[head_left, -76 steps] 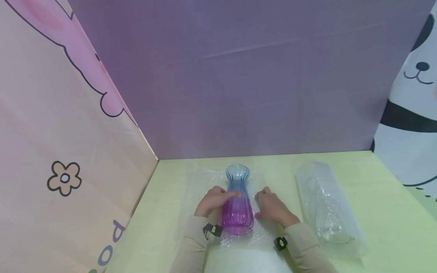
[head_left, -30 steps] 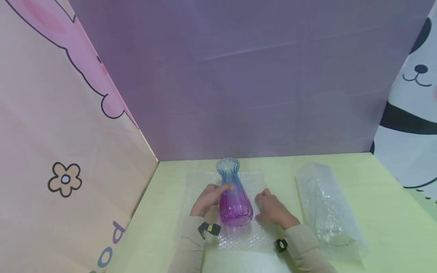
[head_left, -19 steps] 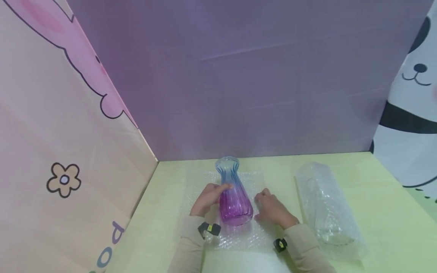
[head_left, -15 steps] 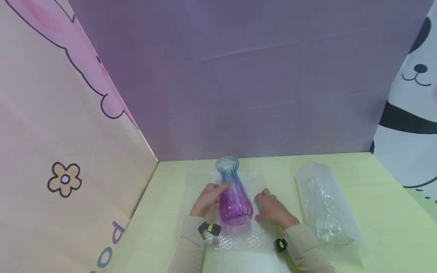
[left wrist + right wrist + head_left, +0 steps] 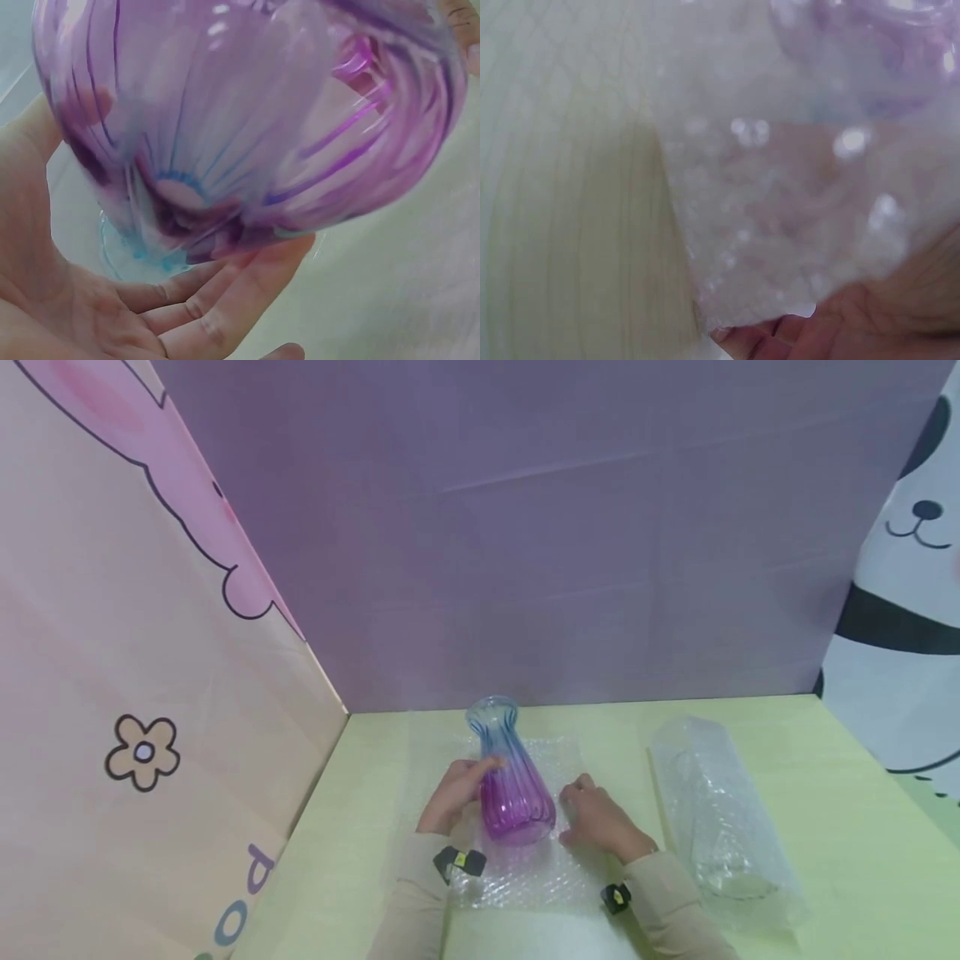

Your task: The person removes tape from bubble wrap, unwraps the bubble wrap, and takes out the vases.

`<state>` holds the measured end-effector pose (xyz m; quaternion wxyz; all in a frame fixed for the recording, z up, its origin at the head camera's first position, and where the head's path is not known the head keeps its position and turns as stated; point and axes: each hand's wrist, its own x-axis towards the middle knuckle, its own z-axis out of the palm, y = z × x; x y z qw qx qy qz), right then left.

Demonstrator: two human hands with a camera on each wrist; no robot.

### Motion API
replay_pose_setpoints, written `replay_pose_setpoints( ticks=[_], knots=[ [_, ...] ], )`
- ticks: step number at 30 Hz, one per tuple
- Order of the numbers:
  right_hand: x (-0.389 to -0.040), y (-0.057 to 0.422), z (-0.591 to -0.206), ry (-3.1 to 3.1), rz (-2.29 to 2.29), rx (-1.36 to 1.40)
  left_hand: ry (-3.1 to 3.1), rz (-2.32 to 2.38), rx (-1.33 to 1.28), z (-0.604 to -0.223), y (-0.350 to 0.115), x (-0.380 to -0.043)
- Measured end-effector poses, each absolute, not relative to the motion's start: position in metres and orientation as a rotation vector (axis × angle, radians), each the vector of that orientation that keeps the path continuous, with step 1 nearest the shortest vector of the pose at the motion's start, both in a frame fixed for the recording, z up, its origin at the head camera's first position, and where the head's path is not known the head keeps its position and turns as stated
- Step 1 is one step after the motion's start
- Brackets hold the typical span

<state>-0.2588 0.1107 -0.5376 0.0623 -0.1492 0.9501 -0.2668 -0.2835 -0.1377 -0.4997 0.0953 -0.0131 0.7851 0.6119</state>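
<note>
Ribbed blue-to-purple glass vase (image 5: 517, 806), shifted over bubble wrap (image 5: 540, 885)

Vase: above the bubble wrap on the worktop (image 5: 352, 860); neck now swung leftward, base farther from the person than moments ago; left hand (image 5: 453, 793) gripping its side; right hand (image 5: 596, 817) pinching the bubble wrap's edge; apparent meaning: glass parting from wrap, the pinched edge serving as anchor.

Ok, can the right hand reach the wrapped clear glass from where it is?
Probably yes: tabletop shows between the right hand and the wrapped clear glass, though its fingers hold the bubble wrap and may need to let go first.
</note>
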Motion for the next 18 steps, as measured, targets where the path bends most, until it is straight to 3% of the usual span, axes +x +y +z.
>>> replay_pose_setpoints(
  ticks=[18],
  knots=[
    [-0.2564,0.1114,-0.5346,2.862,-0.812,-0.456,2.303,1.936,-0.031,-0.4976,-0.1375,-0.2851]
  ],
)
